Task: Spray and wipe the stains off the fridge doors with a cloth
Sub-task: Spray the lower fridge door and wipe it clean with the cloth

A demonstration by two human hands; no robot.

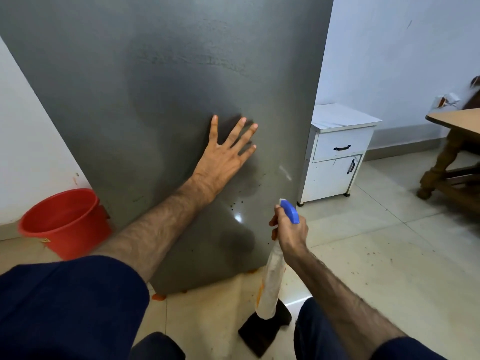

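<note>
a: what kind of place is this?
b: a home, a kitchen-dining corner. a grey fridge (166,100) on a tiled floor (389,255), a white cabinet (335,162) beside it, a wooden table (457,120), a red bucket (65,222) by the wall.

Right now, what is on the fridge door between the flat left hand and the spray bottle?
Head view: small dark stains speckle the fridge door between left hand and spray bottle.

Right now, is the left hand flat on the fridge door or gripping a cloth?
Flat: the left hand lies open, fingers spread, on the fridge door. No cloth.
</note>
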